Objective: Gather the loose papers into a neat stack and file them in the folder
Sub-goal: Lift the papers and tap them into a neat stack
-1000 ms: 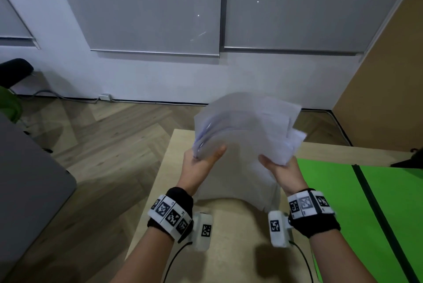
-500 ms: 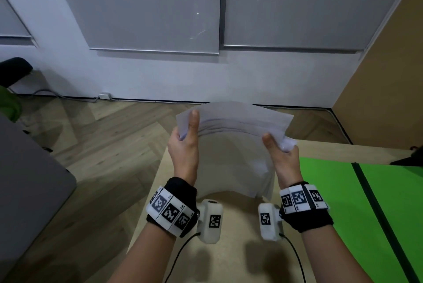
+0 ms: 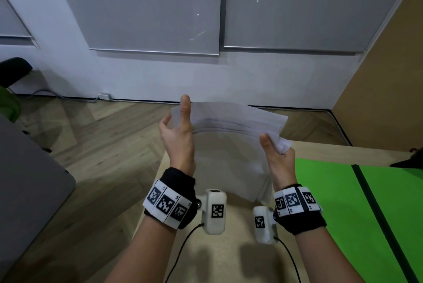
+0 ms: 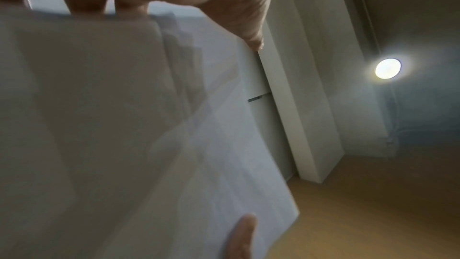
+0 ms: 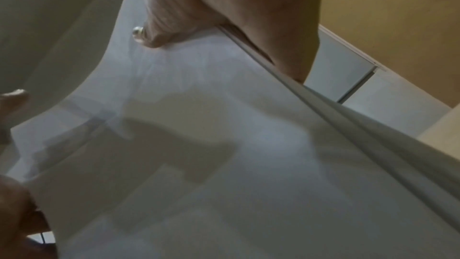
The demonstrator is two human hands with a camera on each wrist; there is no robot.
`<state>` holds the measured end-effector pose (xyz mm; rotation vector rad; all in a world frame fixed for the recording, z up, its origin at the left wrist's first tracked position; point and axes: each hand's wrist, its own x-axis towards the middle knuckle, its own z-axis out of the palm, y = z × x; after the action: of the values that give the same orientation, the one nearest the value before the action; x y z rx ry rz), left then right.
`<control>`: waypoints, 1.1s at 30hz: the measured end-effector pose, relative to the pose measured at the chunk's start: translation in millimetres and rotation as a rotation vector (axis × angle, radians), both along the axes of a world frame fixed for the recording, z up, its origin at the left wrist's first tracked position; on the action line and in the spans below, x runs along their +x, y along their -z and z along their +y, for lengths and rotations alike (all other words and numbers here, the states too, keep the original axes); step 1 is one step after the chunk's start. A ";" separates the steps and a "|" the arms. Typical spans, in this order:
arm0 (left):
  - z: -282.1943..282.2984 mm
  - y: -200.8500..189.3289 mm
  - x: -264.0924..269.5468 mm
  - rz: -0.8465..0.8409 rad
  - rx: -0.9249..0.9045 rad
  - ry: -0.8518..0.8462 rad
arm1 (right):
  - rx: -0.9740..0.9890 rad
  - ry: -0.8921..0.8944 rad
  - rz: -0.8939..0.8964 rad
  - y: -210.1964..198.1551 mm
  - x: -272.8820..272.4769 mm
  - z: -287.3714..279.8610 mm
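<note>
Above the near end of the bench (image 3: 229,255), the left hand (image 3: 177,136) has let go its pinch: its fingers now stand straight and apart against the left edge of the papers (image 3: 231,145), thumb up, squaring them. To the right, the right hand (image 3: 278,157) keeps its fingers clamped on the opposite edge. The sheets look more aligned than a second ago, though corners still stray; no folder shows.

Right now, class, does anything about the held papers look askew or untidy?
Yes. The papers are not squared: top edges fan out in steps, and a corner juts past the right hand.
</note>
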<state>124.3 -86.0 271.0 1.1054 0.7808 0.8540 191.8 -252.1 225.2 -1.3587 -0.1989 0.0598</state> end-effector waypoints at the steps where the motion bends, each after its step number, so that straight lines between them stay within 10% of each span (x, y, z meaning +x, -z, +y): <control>1: -0.4 -1.9 1.8 -0.009 -0.007 0.005 | 0.000 0.006 0.000 0.8 0.5 0.4; 33: 11.6 44.9 11.3 0.093 0.162 0.011 | -0.013 0.294 -0.103 6.9 16.6 2.7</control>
<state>135.6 -74.5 226.1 1.2994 0.7918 0.8737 208.4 -249.4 218.3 -1.3925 -0.0838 -0.2561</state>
